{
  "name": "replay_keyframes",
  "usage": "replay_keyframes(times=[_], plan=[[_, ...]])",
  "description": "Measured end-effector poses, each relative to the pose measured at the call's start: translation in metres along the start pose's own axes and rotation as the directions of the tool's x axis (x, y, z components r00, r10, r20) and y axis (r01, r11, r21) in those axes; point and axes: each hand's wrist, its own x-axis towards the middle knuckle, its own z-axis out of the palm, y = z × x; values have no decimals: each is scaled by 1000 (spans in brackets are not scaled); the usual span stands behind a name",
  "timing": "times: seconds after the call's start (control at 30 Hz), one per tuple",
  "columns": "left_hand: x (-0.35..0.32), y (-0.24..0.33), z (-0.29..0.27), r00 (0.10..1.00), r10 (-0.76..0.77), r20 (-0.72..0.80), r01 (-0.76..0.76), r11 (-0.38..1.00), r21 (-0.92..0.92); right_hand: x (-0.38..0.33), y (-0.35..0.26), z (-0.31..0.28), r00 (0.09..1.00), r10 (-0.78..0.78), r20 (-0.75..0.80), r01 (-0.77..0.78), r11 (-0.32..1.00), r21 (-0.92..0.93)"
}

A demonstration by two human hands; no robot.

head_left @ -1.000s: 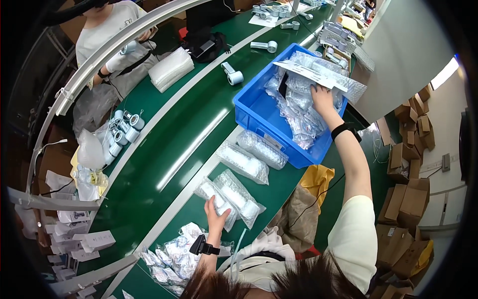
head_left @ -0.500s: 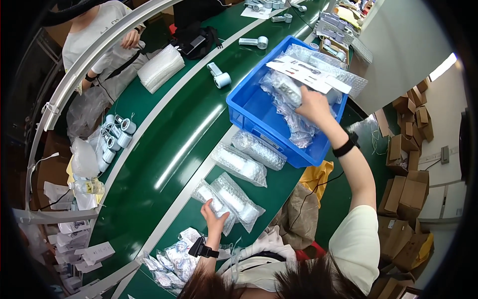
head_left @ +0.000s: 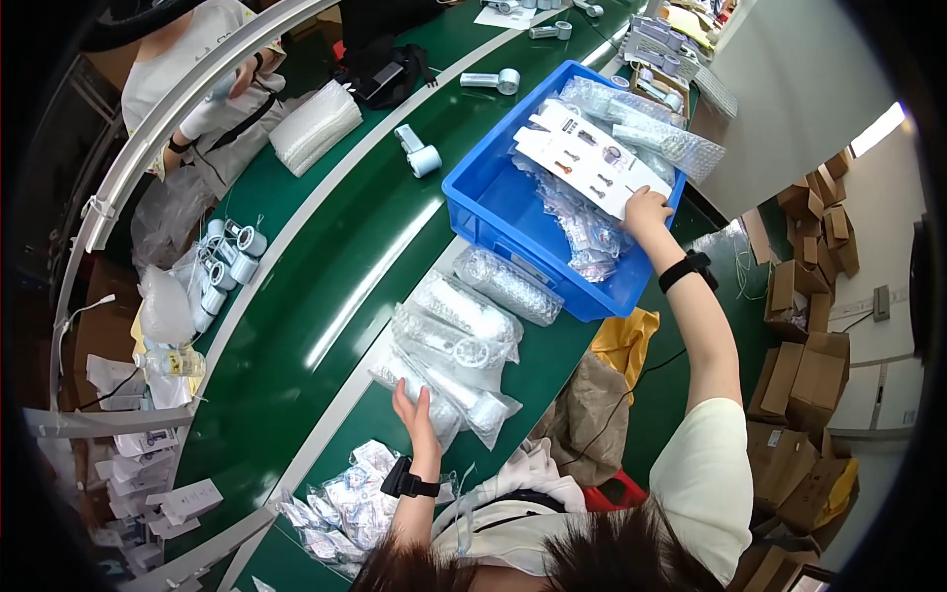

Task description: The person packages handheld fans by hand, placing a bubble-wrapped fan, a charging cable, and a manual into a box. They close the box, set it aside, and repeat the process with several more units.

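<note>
Left hand [head_left: 412,407] low and close to the body, forearm coming up from the lower edge, black wrist strap just below the palm. Palm down, fingers together and flat on the nearest bubble-wrap pack [head_left: 434,395], pressing it rather than clamping it. Pack lying on the green table [head_left: 552,365], at the near end of a row of 3 such packs; second pack [head_left: 456,328] just beyond it, third pack [head_left: 508,284] touching the wall of the blue bin [head_left: 483,212].

Right arm stretched far forward and up, elbow almost straight, black watch on the wrist. Right hand [head_left: 646,207] over the far side of the bin, fingers curled on the near edge of a white card [head_left: 590,158] with small printed pictures; card resting tilted on top of the bags in the bin. Cannot tell how firm the grip is, thumb hidden under the card.

Inside the bin, many clear small bags [head_left: 582,232] in a heap. At the lower left, near the left elbow, a pile of small clear packets [head_left: 345,503]. On the green belt [head_left: 326,286], 2 white cylinders [head_left: 419,153] [head_left: 493,81] lying apart. Beyond the belt, another person [head_left: 197,89] in a light shirt.
</note>
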Motion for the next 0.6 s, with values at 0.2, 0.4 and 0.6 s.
replay_keyframes(times=[0.2,0.4,0.6], plan=[[-1,39,20,879,470,82,-374,571,731,26,-6,30,931,144,-335,-231,944,-236],[9,34,29,784,430,447,-606,375,702,1,-2,2,993,95,68,-84,984,-155],[6,7,22,785,395,477,-608,347,714,-3,7,11,998,45,46,-53,977,206]])
